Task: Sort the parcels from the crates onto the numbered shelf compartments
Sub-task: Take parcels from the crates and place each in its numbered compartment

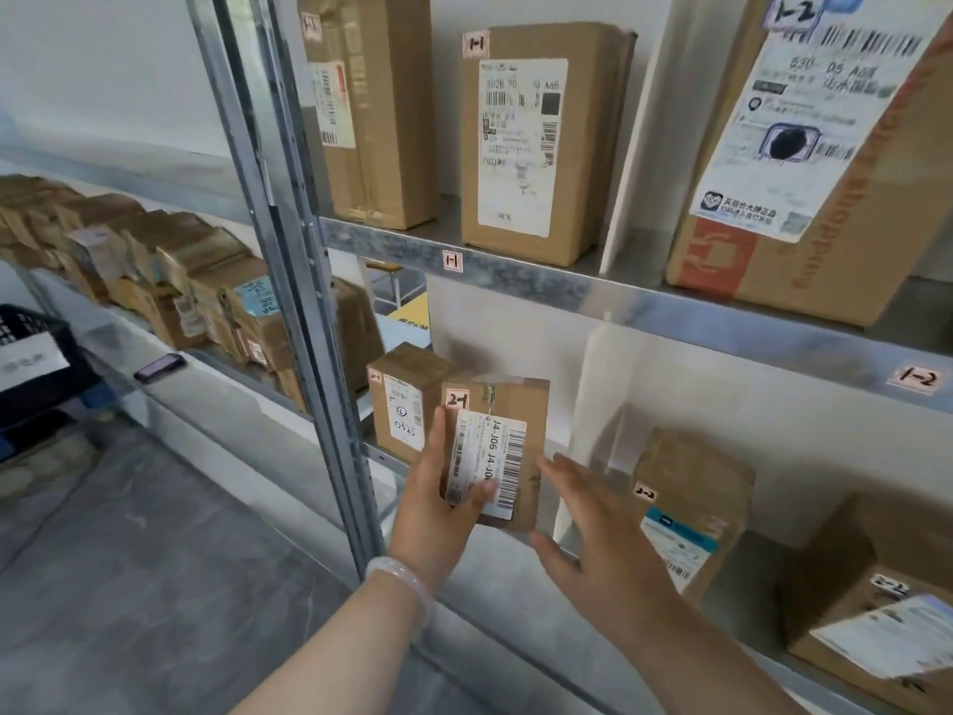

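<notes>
at six o'clock from the middle of the view, in front of the lower shelf bay, the small cardboard parcel [503,446] hand-marked 2-1 stands upright in the left hand [438,503]. that hand takes it from its seven o'clock side, fingers laid up the left face and thumb pressed across the white shipping label. whether the base already rests on the shelf cannot be told, as the hand and the box hide the lower edge.

the right hand [593,539] hovers at the parcel's four o'clock. it is wide and flat with fingers straight and spread, holds nothing, and sits just beside the right edge without plainly touching it.

at the parcel's ten o'clock a second small box [405,399] stands close behind it; its own small tag is too blurred to read. at three o'clock, past the white divider [598,405], stands a parcel tagged 2-2 [691,503]. at twelve o'clock the upper shelf rim carries a 1-1 tag [452,261].

the parcel looks light, since one hand carries it upright without strain. the board looks stiff, with taped seams, so it should keep its shape under a firm squeeze. the glossy label is likely slicker than bare card, so the surer hold is on the two plain side faces, low down. with the free hand steadying the right face, it could slide in square beside its neighbour. what is inside is unknown, so setting it down gently seems wise.
</notes>
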`<state>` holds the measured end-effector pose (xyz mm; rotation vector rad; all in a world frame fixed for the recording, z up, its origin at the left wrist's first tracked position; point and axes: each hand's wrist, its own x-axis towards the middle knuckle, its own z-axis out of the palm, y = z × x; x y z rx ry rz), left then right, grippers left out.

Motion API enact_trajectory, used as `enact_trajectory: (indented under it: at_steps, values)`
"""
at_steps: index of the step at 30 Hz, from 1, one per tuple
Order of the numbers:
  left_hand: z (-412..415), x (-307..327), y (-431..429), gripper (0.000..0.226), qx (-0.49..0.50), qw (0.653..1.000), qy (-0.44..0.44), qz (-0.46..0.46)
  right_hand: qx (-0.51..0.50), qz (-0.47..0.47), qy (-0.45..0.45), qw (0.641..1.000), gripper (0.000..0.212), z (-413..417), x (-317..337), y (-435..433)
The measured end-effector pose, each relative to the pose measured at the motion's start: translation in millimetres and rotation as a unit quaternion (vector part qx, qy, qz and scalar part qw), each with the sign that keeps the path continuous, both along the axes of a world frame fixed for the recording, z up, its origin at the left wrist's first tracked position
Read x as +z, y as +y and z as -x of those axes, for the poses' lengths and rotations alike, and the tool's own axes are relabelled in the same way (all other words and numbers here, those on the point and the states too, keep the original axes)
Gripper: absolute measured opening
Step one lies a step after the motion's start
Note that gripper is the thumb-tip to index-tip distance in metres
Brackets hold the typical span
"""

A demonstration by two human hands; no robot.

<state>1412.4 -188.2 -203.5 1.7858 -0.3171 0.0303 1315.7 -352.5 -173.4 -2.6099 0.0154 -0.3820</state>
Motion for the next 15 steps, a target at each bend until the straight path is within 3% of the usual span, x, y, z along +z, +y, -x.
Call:
enact_trajectory:
  at_steps: [15]
  values:
    - [-40, -25, -18, 0.108, 0.005, 0.998, 0.065, -0.019, 0.052, -0.011, 0.004, 0.999, 0.068, -32, -22, -22]
